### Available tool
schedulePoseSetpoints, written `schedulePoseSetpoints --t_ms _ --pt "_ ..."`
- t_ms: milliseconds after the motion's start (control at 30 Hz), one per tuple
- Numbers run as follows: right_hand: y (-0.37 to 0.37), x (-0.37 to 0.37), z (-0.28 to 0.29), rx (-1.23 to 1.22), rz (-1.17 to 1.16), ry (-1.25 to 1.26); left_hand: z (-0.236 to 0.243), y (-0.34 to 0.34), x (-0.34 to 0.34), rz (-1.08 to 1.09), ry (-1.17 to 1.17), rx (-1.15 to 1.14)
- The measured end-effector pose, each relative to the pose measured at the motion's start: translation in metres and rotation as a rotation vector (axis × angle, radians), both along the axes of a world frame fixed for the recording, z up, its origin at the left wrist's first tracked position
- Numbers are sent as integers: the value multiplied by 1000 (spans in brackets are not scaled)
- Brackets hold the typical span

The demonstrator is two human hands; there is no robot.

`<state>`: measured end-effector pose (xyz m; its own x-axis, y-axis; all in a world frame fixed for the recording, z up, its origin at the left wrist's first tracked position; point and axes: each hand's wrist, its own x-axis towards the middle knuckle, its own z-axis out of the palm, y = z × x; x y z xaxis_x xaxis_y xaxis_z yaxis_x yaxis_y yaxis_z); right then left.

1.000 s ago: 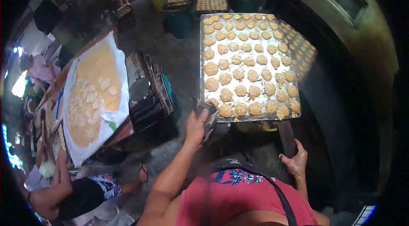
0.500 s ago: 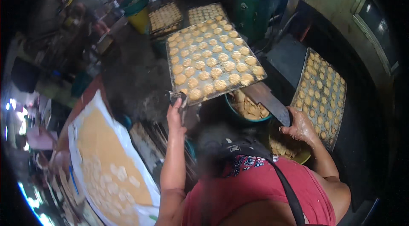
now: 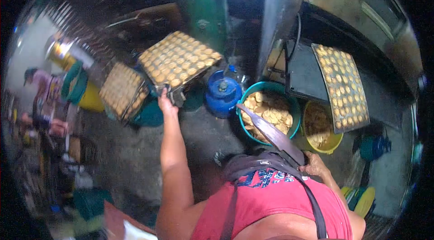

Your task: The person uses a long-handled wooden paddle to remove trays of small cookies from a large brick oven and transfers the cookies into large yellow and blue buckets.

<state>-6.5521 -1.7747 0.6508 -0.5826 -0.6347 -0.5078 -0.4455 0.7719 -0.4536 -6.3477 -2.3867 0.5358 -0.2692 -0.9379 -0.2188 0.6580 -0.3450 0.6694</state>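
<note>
My left hand [image 3: 167, 103] is closed on the near corner of a baking tray [image 3: 196, 72], with a dark cloth [image 3: 179, 97] at the grip. Rows of round, pale golden biscuits cover the tray, which is held out at arm's length at the far left. Whether its far side rests on something is hidden. By my right hip, my right hand [image 3: 313, 165] grips a broad, flat paddle [image 3: 276, 137]. The paddle's narrow end reaches over the rim of a teal tub [image 3: 298, 120] full of loose biscuits.
A blue gas cylinder [image 3: 222, 91] stands left of the tub. Right of it is a yellow bucket [image 3: 338, 144] of biscuits, below another full tray [image 3: 353, 128] on a dark ledge. Stacked trays [image 3: 134, 103] sit at left. A person [image 3: 44, 82] is at the far left.
My left hand has carried the tray away from me and to the left, off the paddle. The paddle has swung down toward me, and my view has turned rightward.
</note>
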Motion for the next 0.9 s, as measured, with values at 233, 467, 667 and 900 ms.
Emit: schedulePoseSetpoints --t_ms 233,467,667,900 --pt "80 109 -27 221 -308 281 -70 -119 52 -466 49 174" --pt "148 175 -25 412 -756 171 -86 -30 18 -125 -411 26" --pt "200 110 -45 483 -578 150 -52 223 -51 -844 -269 135" --pt "300 -28 -66 279 -351 77 12 458 -223 -1127 -120 144"
